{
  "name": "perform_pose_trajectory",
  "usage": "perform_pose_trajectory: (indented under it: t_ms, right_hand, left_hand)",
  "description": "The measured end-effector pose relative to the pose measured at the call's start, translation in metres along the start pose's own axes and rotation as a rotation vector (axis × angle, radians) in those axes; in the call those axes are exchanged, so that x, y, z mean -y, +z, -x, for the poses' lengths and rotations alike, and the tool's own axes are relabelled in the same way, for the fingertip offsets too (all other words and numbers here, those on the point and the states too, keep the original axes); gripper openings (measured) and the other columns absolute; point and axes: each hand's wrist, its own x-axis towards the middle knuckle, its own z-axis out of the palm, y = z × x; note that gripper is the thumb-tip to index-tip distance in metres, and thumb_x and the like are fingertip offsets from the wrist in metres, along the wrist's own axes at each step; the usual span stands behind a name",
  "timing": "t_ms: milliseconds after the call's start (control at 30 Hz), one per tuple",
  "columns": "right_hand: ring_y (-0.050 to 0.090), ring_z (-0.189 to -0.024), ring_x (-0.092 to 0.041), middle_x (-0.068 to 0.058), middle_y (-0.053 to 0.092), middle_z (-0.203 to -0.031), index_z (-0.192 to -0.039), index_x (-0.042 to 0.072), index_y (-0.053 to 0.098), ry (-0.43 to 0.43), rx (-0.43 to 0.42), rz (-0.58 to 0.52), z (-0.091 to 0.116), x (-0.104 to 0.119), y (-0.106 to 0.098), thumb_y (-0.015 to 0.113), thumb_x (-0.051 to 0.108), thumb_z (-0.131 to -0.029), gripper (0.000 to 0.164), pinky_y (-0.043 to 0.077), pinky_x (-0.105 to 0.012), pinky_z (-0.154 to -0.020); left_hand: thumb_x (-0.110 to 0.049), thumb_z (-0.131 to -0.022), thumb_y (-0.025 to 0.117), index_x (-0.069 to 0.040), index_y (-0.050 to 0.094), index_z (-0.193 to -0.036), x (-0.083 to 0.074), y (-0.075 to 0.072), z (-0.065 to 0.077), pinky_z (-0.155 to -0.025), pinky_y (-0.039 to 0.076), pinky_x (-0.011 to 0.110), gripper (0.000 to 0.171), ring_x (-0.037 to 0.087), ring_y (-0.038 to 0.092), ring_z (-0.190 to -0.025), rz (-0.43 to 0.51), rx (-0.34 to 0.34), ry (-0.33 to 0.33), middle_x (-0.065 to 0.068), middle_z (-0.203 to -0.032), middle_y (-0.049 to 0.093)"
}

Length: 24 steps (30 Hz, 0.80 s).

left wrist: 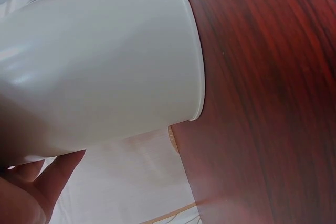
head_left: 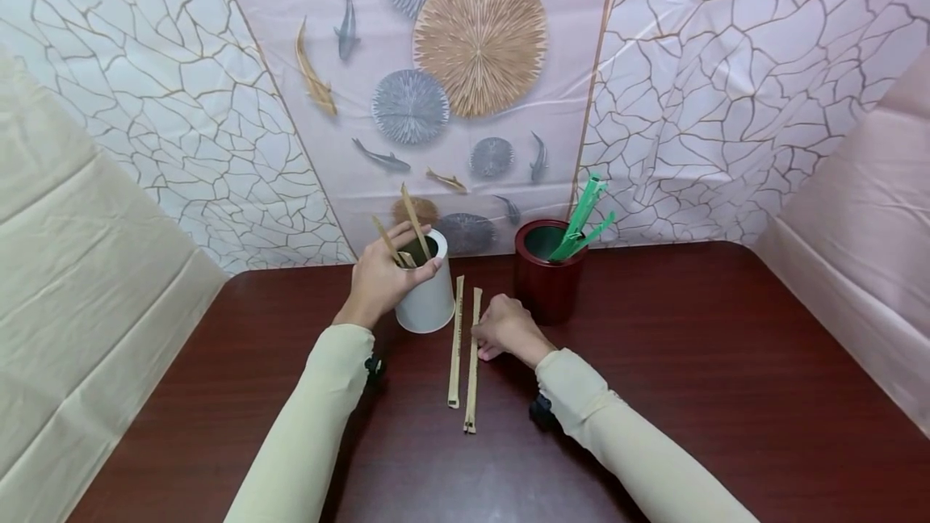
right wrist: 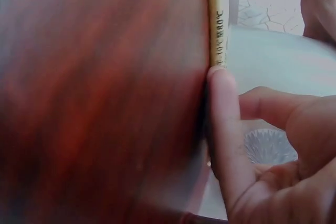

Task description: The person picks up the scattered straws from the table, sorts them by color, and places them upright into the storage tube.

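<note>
My left hand (head_left: pixel 387 273) grips a white cylindrical container (head_left: pixel 425 305) near its top, thumb by the front of the rim. In the left wrist view, the container (left wrist: pixel 115 61) tilts across the frame with my fingertips under its side. Inside it stand several tan paper-wrapped straws (head_left: pixel 416 220). My right hand (head_left: pixel 508 328) pinches a tan paper-wrapped straw (head_left: pixel 472 382) along its middle, low over the table. Printed lettering shows on a straw (right wrist: pixel 217 19) beyond my fingertips in the right wrist view. Just left of it lies another wrapped straw (head_left: pixel 455 361).
A dark red container (head_left: pixel 546 293) with several green-wrapped straws (head_left: pixel 579 220) stands close beyond my right hand. The dark red wooden table (head_left: pixel 726 361) meets a patterned cloth backdrop (head_left: pixel 668 144) at its far edge. Pale cloth (head_left: pixel 80 265) hangs at both sides.
</note>
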Motion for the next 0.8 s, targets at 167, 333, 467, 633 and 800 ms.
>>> perform_pose_trajectory:
  t_ms: [167,333,467,633,800]
  right_hand:
    - [0.064,-0.046,-0.015,-0.005,0.062,-0.051,-0.060,0.008,0.057,-0.121,-0.029,0.256,0.004,0.004,0.000,0.070,0.008,-0.097,0.040,0.053,-0.027,-0.049]
    - [0.061,-0.045,-0.016,-0.004,0.059,-0.047,-0.060,0.007,0.064,-0.139,0.006,0.376,0.003,0.009,0.002,0.075,0.010,-0.096,0.039,0.048,-0.026,-0.050]
    - [0.069,-0.050,-0.017,-0.008,0.066,-0.057,-0.071,0.004,0.066,-0.078,0.002,0.382,-0.003,0.013,-0.005,0.073,0.007,-0.095,0.025,0.056,-0.028,-0.057]
    - [0.072,-0.056,-0.015,-0.007,0.069,-0.064,-0.074,0.005,0.068,-0.045,-0.034,0.315,0.001,0.022,-0.022,0.073,0.014,-0.098,0.026,0.059,-0.030,-0.066]
    - [0.073,-0.057,-0.014,-0.004,0.075,-0.073,-0.090,0.005,0.072,-0.187,-0.156,0.239,0.030,0.057,-0.052,0.070,0.016,-0.098,0.014,0.060,-0.035,-0.068]
  left_hand:
    - [-0.056,-0.084,0.081,-0.035,0.072,-0.138,0.003,0.001,0.001,-0.101,0.047,0.065,0.059,0.037,0.054,-0.141,0.000,0.006,-0.014,-0.003,-0.157,0.056]
    - [-0.055,-0.085,0.081,-0.035,0.072,-0.138,0.005,0.002,0.001,-0.100,0.048,0.064,0.058,0.037,0.055,-0.140,0.002,0.003,-0.005,-0.002,-0.156,0.056]
    - [-0.055,-0.085,0.081,-0.034,0.072,-0.138,0.004,0.003,-0.001,-0.100,0.048,0.064,0.058,0.036,0.056,-0.140,0.006,-0.003,0.011,-0.001,-0.156,0.056]
    - [-0.056,-0.085,0.081,-0.034,0.072,-0.139,0.003,0.002,0.000,-0.100,0.048,0.065,0.059,0.036,0.054,-0.142,-0.003,0.008,0.000,-0.001,-0.157,0.056]
    - [-0.057,-0.085,0.080,-0.035,0.071,-0.139,0.002,0.001,0.000,-0.097,0.050,0.064,0.059,0.036,0.055,-0.141,-0.019,0.011,0.004,-0.001,-0.157,0.056]
